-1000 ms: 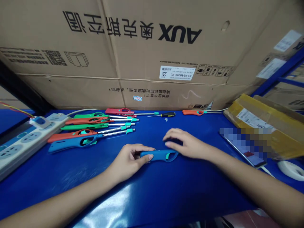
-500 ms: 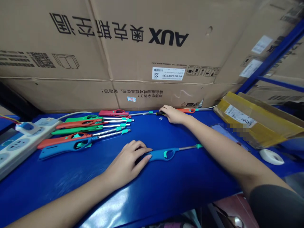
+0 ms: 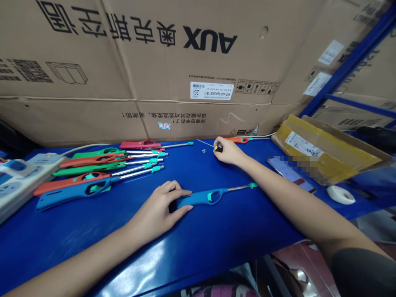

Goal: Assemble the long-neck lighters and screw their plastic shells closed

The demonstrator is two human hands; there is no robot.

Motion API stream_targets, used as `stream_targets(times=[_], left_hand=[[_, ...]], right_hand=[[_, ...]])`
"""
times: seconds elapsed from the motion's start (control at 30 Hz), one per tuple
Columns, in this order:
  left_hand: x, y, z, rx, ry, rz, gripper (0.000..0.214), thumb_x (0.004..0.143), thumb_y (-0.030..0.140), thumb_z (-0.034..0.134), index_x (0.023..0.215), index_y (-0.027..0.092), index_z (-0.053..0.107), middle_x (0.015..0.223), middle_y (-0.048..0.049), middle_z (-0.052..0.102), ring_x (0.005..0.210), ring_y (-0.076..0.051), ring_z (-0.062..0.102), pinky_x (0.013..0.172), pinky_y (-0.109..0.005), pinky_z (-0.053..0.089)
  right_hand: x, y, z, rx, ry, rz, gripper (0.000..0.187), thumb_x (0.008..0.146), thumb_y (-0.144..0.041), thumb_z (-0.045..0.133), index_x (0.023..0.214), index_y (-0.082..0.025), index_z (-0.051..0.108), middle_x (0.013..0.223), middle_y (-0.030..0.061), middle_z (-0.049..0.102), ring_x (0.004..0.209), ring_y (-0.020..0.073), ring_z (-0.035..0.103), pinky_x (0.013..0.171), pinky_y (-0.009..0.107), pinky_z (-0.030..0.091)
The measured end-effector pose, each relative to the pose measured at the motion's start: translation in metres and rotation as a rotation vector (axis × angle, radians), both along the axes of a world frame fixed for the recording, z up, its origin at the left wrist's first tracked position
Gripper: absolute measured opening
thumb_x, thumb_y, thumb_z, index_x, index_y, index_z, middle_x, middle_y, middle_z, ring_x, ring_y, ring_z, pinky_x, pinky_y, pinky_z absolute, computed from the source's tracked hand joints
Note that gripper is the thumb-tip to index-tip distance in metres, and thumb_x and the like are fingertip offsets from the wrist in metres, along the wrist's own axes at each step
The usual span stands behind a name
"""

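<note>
My left hand point(image 3: 162, 206) is closed around the handle end of a blue gas lighter point(image 3: 201, 197), which lies on the blue tabletop point(image 3: 198, 243) with its metal tube pointing right. Farther back, my right hand point(image 3: 229, 151) grips a screwdriver point(image 3: 218, 148) by its black and yellow handle, the thin shaft pointing left. A few tiny silvery pieces point(image 3: 203, 151), perhaps screws, lie just left of the screwdriver handle. To the left rests a row of several lighters point(image 3: 93, 167) in green, orange and blue, with a red lighter point(image 3: 139, 144) behind them.
A white power strip point(image 3: 34, 171) stands at the left. An orange lighter point(image 3: 238, 140) lies by the large cardboard box point(image 3: 161, 82) at the back. On the right are a phone point(image 3: 289, 174), a yellow-taped carton point(image 3: 324, 152) and a white oval object point(image 3: 340, 194).
My right hand has lifted the screwdriver off the table beside the red lighter, and its shaft now slants. My left hand keeps its hold on the blue lighter. The view has shifted slightly.
</note>
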State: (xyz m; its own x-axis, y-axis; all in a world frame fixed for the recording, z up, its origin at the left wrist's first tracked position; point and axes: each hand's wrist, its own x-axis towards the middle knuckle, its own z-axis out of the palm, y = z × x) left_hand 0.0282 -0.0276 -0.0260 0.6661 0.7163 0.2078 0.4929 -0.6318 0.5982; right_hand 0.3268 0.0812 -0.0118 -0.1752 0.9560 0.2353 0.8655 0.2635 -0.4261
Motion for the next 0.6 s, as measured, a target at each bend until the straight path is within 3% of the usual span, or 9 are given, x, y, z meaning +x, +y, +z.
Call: stream_targets(times=[0.17,0.3,0.6], left_hand=[[0.003,-0.002,-0.001,0.001,0.019,0.003,0.031,0.097,0.04,0.06,0.122,0.024,0.068,0.105,-0.0065,0.062,0.099,-0.025,0.059,0.094,-0.045,0.046],[0.005,-0.003,-0.001,0.009,0.036,0.007,0.031,0.097,0.042,0.059,0.122,0.026,0.067,0.106,-0.0061,0.062,0.102,-0.025,0.059,0.104,-0.051,0.04],[0.006,-0.005,-0.001,0.018,0.043,0.007,0.032,0.098,0.042,0.058,0.124,0.026,0.066,0.107,-0.0062,0.062,0.102,-0.025,0.058,0.107,-0.054,0.038]], right_hand=[[0.0,0.008,-0.002,-0.039,-0.014,0.076,0.017,0.091,-0.026,0.067,0.105,-0.016,0.065,0.101,0.0052,0.071,0.091,0.0184,0.067,0.085,0.035,0.054],[-0.005,0.016,-0.005,-0.066,-0.072,0.102,0.034,0.097,-0.037,0.062,0.125,-0.017,0.061,0.126,0.0094,0.064,0.108,0.0225,0.065,0.091,0.045,0.057],[-0.014,0.026,-0.006,-0.1,-0.127,0.08,0.035,0.098,-0.037,0.061,0.128,-0.019,0.06,0.129,0.01,0.062,0.109,0.0226,0.064,0.092,0.044,0.057]])
